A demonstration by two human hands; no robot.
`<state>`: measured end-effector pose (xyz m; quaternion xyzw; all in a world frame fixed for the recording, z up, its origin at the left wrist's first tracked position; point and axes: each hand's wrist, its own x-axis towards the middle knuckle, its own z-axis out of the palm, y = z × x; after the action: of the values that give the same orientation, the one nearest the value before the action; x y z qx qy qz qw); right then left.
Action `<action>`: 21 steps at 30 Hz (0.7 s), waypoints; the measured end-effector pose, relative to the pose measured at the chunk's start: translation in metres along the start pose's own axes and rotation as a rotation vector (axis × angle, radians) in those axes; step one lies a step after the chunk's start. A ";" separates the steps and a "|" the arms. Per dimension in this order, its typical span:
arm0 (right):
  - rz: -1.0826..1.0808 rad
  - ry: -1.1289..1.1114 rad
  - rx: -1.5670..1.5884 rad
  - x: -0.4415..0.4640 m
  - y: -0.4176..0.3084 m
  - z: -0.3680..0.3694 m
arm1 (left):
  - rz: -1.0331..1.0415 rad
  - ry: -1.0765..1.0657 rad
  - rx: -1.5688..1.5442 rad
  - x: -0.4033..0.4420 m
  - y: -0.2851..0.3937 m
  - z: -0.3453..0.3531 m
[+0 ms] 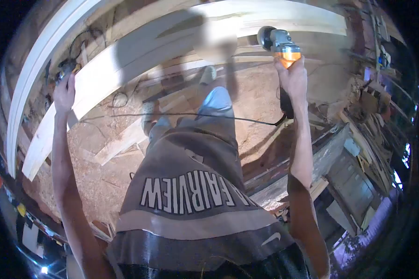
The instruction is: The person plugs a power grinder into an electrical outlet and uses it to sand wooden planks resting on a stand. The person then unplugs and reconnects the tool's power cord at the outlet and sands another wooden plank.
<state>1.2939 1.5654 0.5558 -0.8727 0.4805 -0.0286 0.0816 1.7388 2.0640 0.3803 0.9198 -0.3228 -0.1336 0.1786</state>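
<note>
My right hand (293, 76) is wrapped round the body of an angle grinder (287, 52), which has an orange section, a grey metal head and a round disc pointing to the upper left. From the grinder's rear end a dark cord (195, 115) runs left across my legs. On the left, my left hand (64, 93) is at the edge of a long, pale wooden board (97, 76). Its fingers look closed near a small object too unclear to make out. The board curves across the view from lower left to upper right.
Another pale curved board (32, 69) lies beyond on the left. Wood offcuts (121, 144) and sawdust cover the floor (256, 93) round my feet. At the right are a wooden box-like structure (344, 172) and a pile of scrap wood (370, 135).
</note>
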 end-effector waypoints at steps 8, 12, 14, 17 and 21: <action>0.321 0.041 0.306 0.028 0.119 -0.071 | -0.159 0.122 -0.085 0.004 0.004 0.034; 0.505 0.024 0.713 -0.030 0.125 -0.076 | 0.341 0.386 -0.136 -0.009 0.165 0.054; 0.478 0.028 0.630 -0.064 0.090 -0.075 | 0.505 0.428 -0.015 0.003 0.224 0.073; 0.393 0.158 0.749 -0.137 0.022 -0.059 | 0.588 0.390 0.122 0.011 0.235 0.079; 0.479 0.029 0.708 -0.099 0.081 -0.037 | 0.515 0.340 0.139 0.064 0.278 0.104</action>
<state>1.1684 1.6024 0.5818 -0.6539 0.6313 -0.1842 0.3740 1.5977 1.7951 0.3935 0.8270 -0.5189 0.0939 0.1949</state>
